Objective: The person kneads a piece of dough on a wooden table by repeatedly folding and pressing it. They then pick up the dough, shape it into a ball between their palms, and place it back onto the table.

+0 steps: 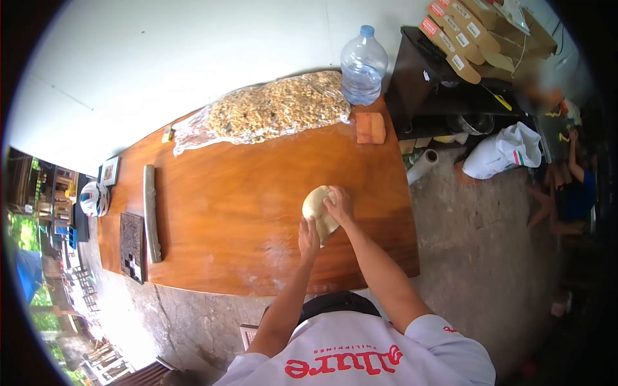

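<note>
A pale lump of dough (315, 201) rests on the brown wooden table (225, 212), right of its middle and towards my side. My right hand (340, 207) grips its right side, thumb and fingers curled over the top. At the near left edge of the dough, my left hand (309, 235) presses its fingers against it. The dough bulges out beyond both hands, and part of it droops between them. A whitish, floury smear marks the tabletop left of my left hand.
A plastic bag of grainy brown bits (277, 106) lies along the wall, beside a large water bottle (364, 67) and a reddish-brown block (370, 128). Further left are a long roller-like rod (150, 212) and a dark panel (132, 244). Another person (576, 186) is at far right.
</note>
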`<state>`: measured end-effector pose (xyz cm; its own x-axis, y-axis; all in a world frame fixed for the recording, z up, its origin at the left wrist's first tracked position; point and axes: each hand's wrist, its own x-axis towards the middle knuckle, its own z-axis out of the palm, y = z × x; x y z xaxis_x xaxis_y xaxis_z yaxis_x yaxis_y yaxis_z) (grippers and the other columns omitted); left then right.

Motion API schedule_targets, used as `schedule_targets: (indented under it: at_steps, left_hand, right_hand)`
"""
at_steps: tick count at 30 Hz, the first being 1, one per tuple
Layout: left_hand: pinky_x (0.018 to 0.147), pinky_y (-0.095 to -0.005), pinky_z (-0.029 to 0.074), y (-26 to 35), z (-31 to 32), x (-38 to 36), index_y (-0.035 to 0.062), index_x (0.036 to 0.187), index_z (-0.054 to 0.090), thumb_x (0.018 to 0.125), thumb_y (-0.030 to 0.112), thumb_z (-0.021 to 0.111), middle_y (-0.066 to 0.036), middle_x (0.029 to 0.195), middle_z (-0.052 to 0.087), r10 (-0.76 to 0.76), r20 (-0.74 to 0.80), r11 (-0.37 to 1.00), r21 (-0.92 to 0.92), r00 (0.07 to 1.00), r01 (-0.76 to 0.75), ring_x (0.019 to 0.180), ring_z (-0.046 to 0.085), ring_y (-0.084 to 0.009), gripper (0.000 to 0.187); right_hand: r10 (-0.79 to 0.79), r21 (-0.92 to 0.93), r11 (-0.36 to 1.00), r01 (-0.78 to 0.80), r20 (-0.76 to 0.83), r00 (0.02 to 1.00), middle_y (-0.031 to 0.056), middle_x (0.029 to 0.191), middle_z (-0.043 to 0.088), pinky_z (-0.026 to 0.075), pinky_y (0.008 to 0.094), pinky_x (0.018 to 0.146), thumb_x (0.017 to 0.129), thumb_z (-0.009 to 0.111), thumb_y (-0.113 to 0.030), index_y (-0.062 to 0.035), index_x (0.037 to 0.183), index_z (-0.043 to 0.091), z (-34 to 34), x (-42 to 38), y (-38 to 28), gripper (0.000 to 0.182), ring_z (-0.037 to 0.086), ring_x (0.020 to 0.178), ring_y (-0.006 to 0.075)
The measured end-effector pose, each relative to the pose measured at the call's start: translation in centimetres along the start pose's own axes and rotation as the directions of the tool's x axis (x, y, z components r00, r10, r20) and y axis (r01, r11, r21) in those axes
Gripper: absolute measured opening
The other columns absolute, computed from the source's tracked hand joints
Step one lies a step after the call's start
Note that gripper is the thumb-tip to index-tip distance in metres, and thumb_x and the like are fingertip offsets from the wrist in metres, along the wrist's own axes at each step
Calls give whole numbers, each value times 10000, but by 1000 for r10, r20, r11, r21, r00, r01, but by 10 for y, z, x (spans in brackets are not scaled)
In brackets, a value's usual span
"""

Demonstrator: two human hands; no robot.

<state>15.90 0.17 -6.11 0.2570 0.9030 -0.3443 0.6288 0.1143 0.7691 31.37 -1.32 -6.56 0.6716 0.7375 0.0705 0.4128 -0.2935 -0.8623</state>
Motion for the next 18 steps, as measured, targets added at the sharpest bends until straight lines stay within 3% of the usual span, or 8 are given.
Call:
schedule_targets:
  at_steps: [1, 3, 6, 11, 13, 15, 17, 18]
  left_hand:
    - [1074, -452, 403, -10, -10, -5, -10, 1470, 417, 1028, 585, 330, -262, 1452, 476, 2, -12, 1000, -10, 1000, -2, 1338, 472, -379, 746]
    - [1035, -403, 442, -9, -47, -31, -28, 1419, 480, 1045, 558, 330, -209, 1381, 559, -63, 307, 854, -476, 950, 210, 1243, 561, -303, 711]
    - [953, -366, 480, -20, -79, -52, -35, 1298, 585, 1057, 532, 346, -156, 1150, 673, -83, 266, 840, -500, 960, 211, 1042, 640, -247, 661]
    - [747, -325, 516, -93, -95, -51, -26, 1135, 662, 1029, 516, 446, -145, 982, 703, -74, 209, 877, -452, 975, 163, 846, 663, -197, 593]
    - [716, -311, 517, -95, -112, -50, -17, 1099, 674, 1020, 496, 474, -132, 960, 703, -48, 198, 886, -444, 979, 133, 822, 662, -178, 556]
    - [700, -299, 503, -98, -123, -46, -18, 1139, 659, 1014, 501, 476, -126, 980, 699, 13, 232, 912, -402, 973, 83, 833, 653, -174, 564]
    - [709, -314, 506, -94, -130, -48, -27, 1122, 662, 1015, 484, 484, -125, 956, 699, 34, 232, 921, -384, 972, 59, 831, 652, -175, 552]
    - [719, -329, 508, -87, -132, -41, -35, 1106, 666, 1015, 468, 491, -124, 932, 698, 66, 223, 931, -365, 972, 21, 829, 651, -176, 540]
  right_hand:
    - [-15, -1, 1000, 15, 5, 1000, 181, 1273, 594, 432, 452, 1047, 865, 678, -193, -32, 1250, 594, 2, -8, -9, 425, 536, 1211, 363]
    - [-119, -47, 991, 122, 61, 991, 187, 1292, 574, 411, 472, 1069, 841, 681, -170, -35, 1270, 575, 1, -27, -31, 462, 527, 1222, 368]
    - [-429, -233, 874, 427, 46, 902, 182, 1313, 571, 399, 479, 1084, 800, 675, -119, -8, 1247, 589, -4, -90, -64, 469, 532, 1216, 362]
    - [-506, -417, 668, 616, 352, 787, 167, 1350, 585, 401, 478, 1076, 772, 680, -128, 57, 1195, 611, -11, -165, -88, 466, 526, 1250, 347]
    - [-292, -424, 727, 540, 521, 802, 156, 1262, 645, 447, 468, 1015, 833, 665, -173, 21, 1160, 637, 1, -133, -87, 381, 566, 1200, 351]
    - [73, -243, 970, 28, 398, 915, 164, 1159, 688, 490, 462, 937, 894, 640, -206, -46, 1113, 678, -7, -85, -132, 274, 614, 1099, 368]
    - [73, -139, 988, -63, 66, 995, 169, 1101, 697, 511, 467, 881, 934, 617, -249, -98, 1085, 702, -7, -48, -147, 229, 633, 1028, 383]
    - [59, -134, 990, -49, 71, 996, 169, 1101, 697, 511, 467, 881, 934, 617, -249, -98, 1085, 702, 3, -36, -134, 229, 633, 1028, 383]
